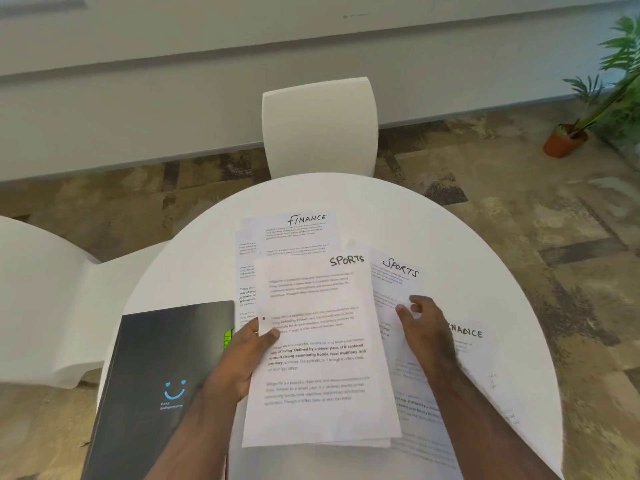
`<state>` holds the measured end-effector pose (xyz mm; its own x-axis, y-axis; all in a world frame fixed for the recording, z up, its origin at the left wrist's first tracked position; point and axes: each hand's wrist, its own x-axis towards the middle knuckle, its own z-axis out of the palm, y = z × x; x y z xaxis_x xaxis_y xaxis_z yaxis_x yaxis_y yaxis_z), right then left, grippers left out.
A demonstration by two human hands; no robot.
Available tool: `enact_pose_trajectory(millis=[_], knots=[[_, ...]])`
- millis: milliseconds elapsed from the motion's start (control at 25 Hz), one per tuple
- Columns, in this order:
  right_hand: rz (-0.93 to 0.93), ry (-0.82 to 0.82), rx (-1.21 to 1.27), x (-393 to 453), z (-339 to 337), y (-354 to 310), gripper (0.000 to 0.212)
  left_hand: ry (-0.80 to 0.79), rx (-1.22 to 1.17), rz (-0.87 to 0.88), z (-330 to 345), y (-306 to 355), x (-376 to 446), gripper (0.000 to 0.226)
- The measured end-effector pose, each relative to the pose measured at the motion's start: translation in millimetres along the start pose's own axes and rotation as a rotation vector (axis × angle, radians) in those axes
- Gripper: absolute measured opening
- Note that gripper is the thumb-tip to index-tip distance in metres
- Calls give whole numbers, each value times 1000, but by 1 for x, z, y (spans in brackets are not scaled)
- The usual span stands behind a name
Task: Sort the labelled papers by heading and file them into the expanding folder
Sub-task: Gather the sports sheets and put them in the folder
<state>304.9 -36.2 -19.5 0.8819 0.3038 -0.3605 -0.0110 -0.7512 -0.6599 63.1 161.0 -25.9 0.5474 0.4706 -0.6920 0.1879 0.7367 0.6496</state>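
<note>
My left hand grips the left edge of a sheet headed SPORTS, held just above the table. To its right lies a second SPORTS sheet, and my right hand rests on it with fingers spread. Under my right forearm lies a FINANCE sheet. Another FINANCE sheet lies at the far side on a small stack, partly covered by the held sheet. The black expanding folder, with a blue smiley on its cover, lies shut at the near left.
The papers and folder lie on a round white table. A white chair stands at the far side, another white chair at the left. A potted plant stands on the floor at the far right.
</note>
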Motion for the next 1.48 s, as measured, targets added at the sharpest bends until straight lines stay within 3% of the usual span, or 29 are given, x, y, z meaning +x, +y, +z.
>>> enact_pose_trajectory(millis=[80, 200, 400, 560, 640, 800, 960, 1160, 1360, 1480], knots=[[35, 4, -274, 8, 4, 10, 65, 15, -15, 20, -5, 5, 1, 34], [59, -52, -493, 12, 17, 8, 92, 40, -19, 25, -8, 11, 1, 37], [151, -40, -551, 22, 27, -5, 106, 62, -6, 38, -10, 14, 0, 34], [221, -52, -363, 34, 24, -10, 102, 54, -7, 51, -14, 16, 0, 33], [222, -7, -155, 37, 25, -6, 86, 50, -22, 53, -16, 18, 0, 33], [150, 12, 391, 34, 17, 11, 3, 42, -31, 55, -19, 23, 3, 34], [172, -13, 646, 29, -11, 24, 8, 20, -47, 62, -13, 25, 3, 32], [140, -292, 738, 0, -18, 18, 13, -34, -20, 75, 6, 19, 6, 27], [130, -510, 669, -41, 8, 0, 22, -36, 73, -42, 9, 10, 8, 25], [233, -562, 894, -52, 10, -2, 35, 5, 149, 21, 11, 4, 7, 26]])
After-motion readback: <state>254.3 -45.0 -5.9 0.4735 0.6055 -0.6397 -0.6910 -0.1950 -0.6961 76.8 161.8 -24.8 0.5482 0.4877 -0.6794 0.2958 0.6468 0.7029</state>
